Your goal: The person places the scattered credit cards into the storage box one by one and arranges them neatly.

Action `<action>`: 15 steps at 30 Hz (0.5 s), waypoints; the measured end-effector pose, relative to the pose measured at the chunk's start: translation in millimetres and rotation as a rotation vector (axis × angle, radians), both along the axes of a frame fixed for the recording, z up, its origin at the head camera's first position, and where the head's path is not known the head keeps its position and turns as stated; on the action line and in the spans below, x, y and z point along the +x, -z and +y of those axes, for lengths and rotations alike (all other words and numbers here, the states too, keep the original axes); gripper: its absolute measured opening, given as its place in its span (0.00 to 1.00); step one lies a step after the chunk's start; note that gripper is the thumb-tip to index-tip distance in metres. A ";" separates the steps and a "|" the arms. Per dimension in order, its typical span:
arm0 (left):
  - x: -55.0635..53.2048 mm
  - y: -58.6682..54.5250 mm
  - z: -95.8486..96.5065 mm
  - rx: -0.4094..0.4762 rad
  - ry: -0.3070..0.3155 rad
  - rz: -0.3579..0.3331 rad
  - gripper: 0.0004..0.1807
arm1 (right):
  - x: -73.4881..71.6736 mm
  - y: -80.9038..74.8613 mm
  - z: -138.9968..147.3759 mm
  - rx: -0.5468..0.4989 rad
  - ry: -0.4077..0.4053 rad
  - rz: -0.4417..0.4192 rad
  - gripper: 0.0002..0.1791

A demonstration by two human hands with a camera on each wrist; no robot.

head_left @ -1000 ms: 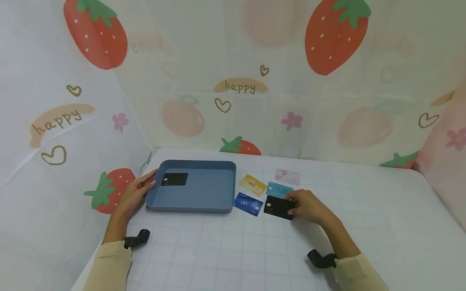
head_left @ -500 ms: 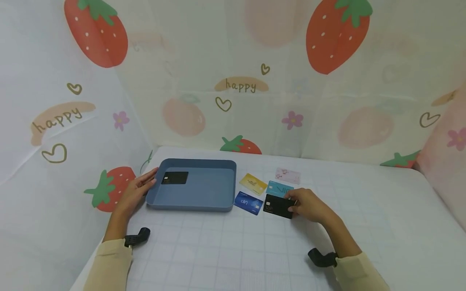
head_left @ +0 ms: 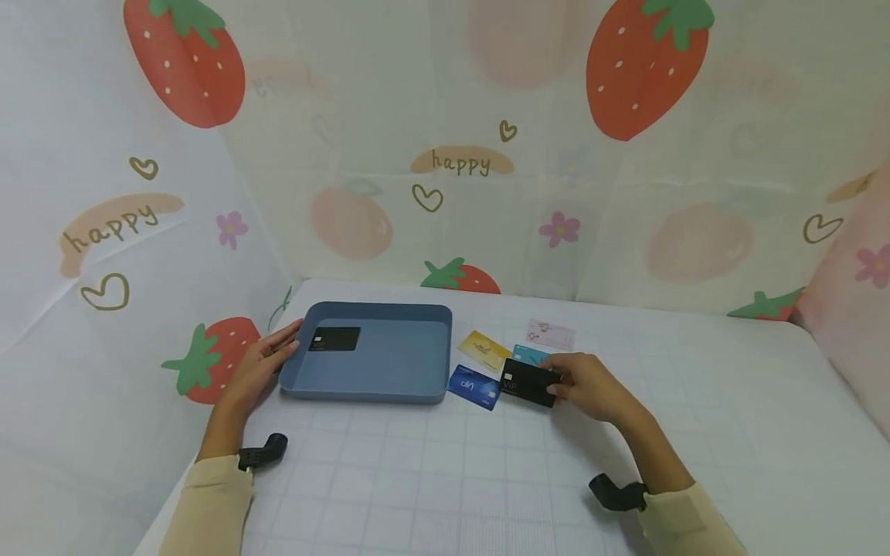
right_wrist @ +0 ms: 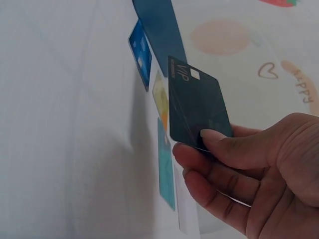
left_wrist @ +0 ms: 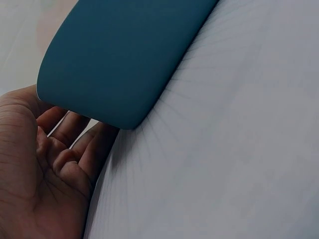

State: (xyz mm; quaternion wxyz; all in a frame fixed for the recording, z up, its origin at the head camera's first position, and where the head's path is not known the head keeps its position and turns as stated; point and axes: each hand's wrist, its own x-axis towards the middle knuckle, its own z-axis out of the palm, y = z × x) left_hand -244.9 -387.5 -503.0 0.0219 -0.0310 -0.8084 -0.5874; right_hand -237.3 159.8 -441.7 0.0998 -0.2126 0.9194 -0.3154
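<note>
My right hand (head_left: 587,386) pinches a black VIP card (head_left: 528,382) between thumb and fingers. In the right wrist view the card (right_wrist: 197,104) is raised off the table and tilted. Partly covered by it in the head view is a teal card (head_left: 530,354). A blue VIP card (head_left: 473,386) and a yellow card (head_left: 484,351) lie just left of it. My left hand (head_left: 259,367) rests against the left side of a shallow blue tray (head_left: 378,398), its fingers relaxed along the wall. Inside the tray lies another black card (head_left: 335,339).
A pale pink card (head_left: 551,334) lies behind the teal one. The table (head_left: 389,479) has a white gridded cover. Strawberry-printed cloth (head_left: 487,208) hangs behind and at the sides. Black wrist cameras (head_left: 615,494) sit on both wrists.
My right hand has lifted the black VIP card, moving it slightly up and left, so more of the teal card is covered. The left hand stays at the tray.
</note>
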 end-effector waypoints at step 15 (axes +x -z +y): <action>2.0 -2.6 1.8 -0.004 -0.010 -0.002 0.28 | 7.7 -11.0 -5.2 -0.114 0.021 0.076 0.17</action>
